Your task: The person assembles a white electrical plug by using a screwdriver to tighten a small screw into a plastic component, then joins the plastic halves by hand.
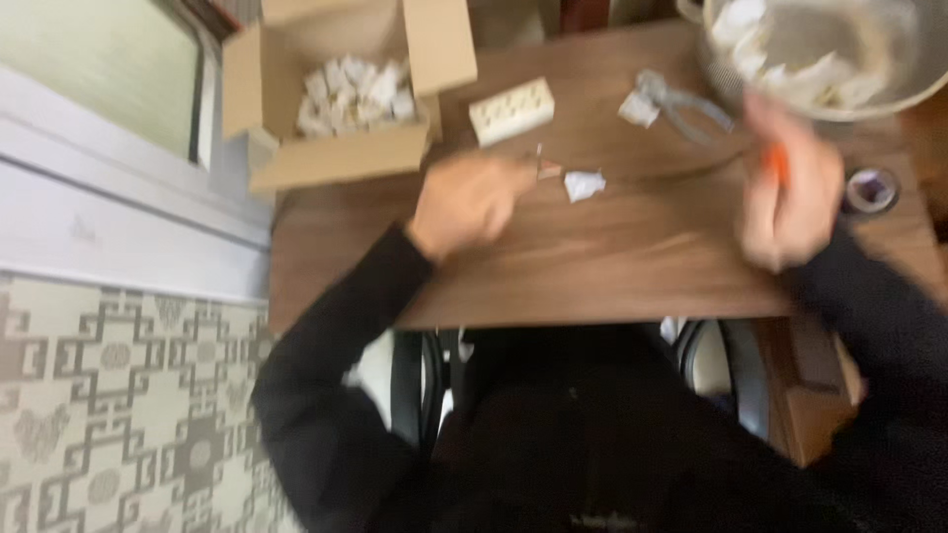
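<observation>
- We see one wooden table (612, 266) from above, and the whole view is blurred by motion.
- We count two hands, both coming out of black sleeves (336, 326).
- The left hand (469, 202) rests on the table with its fingers curled loosely; a small thin piece (546, 168) lies at its fingertips, but we cannot tell whether the hand pinches it or only touches it.
- The right hand (790, 192) is raised over the table's right part and closed around one orange tool (777, 161), of which only a short orange bit shows above the fist.
- One crumpled white scrap (584, 185) lies just beside the thin piece, to its right.
- A second white scrap (638, 109) lies farther back, touching one pair of grey pliers (686, 107).
- One white block (511, 110) with a row of holes on its side sits between the box and the pliers.
- One open cardboard box (336, 158) stands at the table's far left corner, holding a heap of small white pieces (355, 96); they are too blurred for us to count.
- One metal bowl (908, 94) stands at the far right corner with more white scraps inside, also too blurred to count.
- One small round dark thing (871, 190) lies just right of the right hand.
- A patterned floor (118, 395) shows at the left.
</observation>
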